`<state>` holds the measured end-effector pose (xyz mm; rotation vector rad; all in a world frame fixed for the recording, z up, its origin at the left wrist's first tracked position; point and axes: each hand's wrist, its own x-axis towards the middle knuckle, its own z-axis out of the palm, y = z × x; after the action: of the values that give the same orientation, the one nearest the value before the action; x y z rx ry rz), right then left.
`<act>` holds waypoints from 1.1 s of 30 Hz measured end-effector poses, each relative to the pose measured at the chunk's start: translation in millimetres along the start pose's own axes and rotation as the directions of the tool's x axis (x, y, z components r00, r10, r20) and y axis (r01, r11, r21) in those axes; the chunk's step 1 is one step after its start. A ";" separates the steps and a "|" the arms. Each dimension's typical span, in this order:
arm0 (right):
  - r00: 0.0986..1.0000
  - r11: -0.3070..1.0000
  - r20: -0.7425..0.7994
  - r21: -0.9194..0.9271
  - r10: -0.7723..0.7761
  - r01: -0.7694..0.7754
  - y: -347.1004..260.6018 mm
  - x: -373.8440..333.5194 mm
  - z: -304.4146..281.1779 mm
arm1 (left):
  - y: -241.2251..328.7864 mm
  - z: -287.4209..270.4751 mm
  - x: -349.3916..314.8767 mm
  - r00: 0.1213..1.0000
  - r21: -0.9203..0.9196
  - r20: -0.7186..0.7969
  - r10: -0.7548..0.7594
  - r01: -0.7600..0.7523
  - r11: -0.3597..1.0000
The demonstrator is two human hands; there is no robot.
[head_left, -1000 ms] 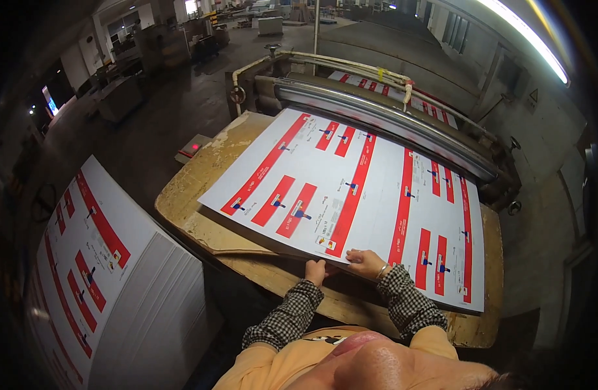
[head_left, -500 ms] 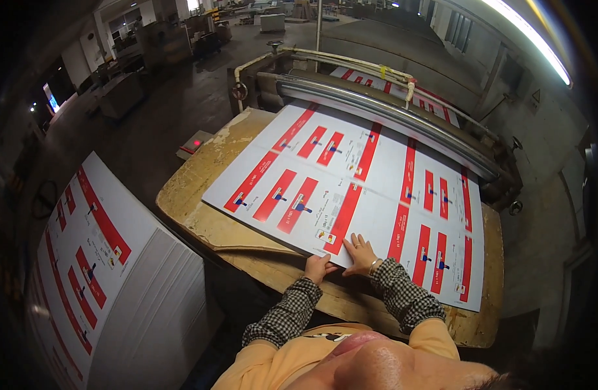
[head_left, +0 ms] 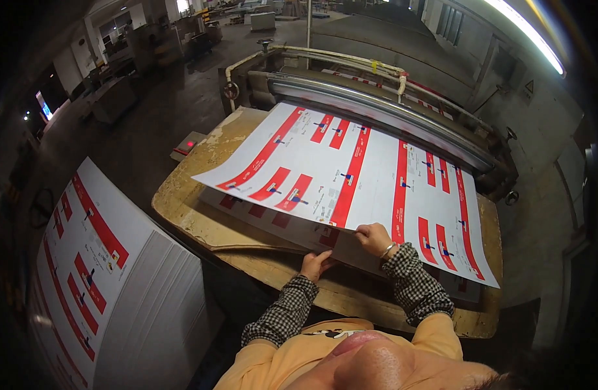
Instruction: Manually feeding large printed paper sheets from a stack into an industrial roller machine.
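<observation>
A large white printed sheet point(head_left: 377, 188) with red bands and small blue figures runs from the rollers toward me, its near edge raised and curling. My right hand point(head_left: 376, 240) pinches that raised edge near its middle. Beneath it lies another printed sheet point(head_left: 292, 231), shaded by the one above. My left hand point(head_left: 316, 265) is at the near edge of this lower sheet, thumb and fingers closed on it. Both sheets are over a worn wooden feed board point(head_left: 182, 195). How many sheets lie underneath is hidden.
Metal rollers point(head_left: 377, 114) span the board's far side, with a pale pipe frame point(head_left: 338, 55) above and a handwheel point(head_left: 511, 134) at the right. A tall stack of printed sheets point(head_left: 149, 286) stands at the left. A small box with a red light point(head_left: 190, 144) sits beside the board.
The top sheet's near edge has risen off the one below and shifted toward the rollers. My right hand has gone from lying flat on the sheet to pinching its edge.
</observation>
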<state>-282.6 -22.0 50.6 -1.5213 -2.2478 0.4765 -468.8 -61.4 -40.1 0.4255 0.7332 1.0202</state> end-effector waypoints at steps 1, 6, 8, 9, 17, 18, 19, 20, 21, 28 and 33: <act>1.000 1.000 -0.009 -0.021 0.019 -0.019 -0.9 -2.6 2.4 | -0.9 0.2 0.4 1.000 -0.003 0.002 0.012 -0.012 1.000; 0.985 0.989 0.171 -0.145 0.029 -0.004 7.9 -22.0 40.2 | -3.2 -5.3 2.6 0.999 0.092 0.039 -0.021 0.017 0.996; 0.967 0.967 0.236 -0.250 0.099 -0.038 14.5 -22.7 45.1 | -2.5 -2.1 1.9 0.996 0.092 0.077 -0.035 0.028 0.995; 0.978 0.993 0.201 -0.107 0.061 -0.040 20.9 -22.8 37.1 | 0.3 6.4 -1.4 0.999 0.073 0.020 -0.044 0.042 0.996; 0.984 0.997 0.157 0.019 -0.081 0.079 -22.3 -0.8 8.0 | -77.3 -128.8 68.2 0.912 0.881 -0.121 0.391 -0.083 0.467; 0.983 1.000 0.185 -0.015 -0.012 0.015 6.9 -16.2 15.4 | -62.7 -72.1 62.8 0.936 0.875 -0.077 0.345 -0.102 0.473; 0.979 0.999 0.200 -0.033 0.048 -0.043 26.7 -29.2 22.2 | -31.3 -17.8 35.4 0.959 0.581 -0.188 0.212 -0.066 0.811; 0.970 0.996 0.231 -0.072 0.070 -0.054 36.1 -34.2 32.3 | -2.5 35.8 -2.9 0.962 0.173 -0.265 0.060 -0.014 0.985; 0.966 0.995 0.252 -0.091 0.059 -0.037 27.9 -28.0 38.6 | 5.5 30.1 -5.7 0.954 0.172 -0.285 0.093 -0.045 0.984; 0.954 0.948 0.051 -0.132 0.297 -0.288 35.1 31.1 46.6 | -13.0 -5.0 11.2 0.987 0.111 -0.161 -0.021 0.039 0.993; 0.961 0.965 0.102 -0.077 0.257 -0.250 42.6 26.4 59.1 | -16.0 0.5 13.1 0.986 0.070 -0.164 -0.014 0.026 0.997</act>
<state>-286.3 14.0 -17.9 -1.8717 -2.1764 0.5804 -454.4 -57.5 -54.4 0.3992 0.9221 1.0205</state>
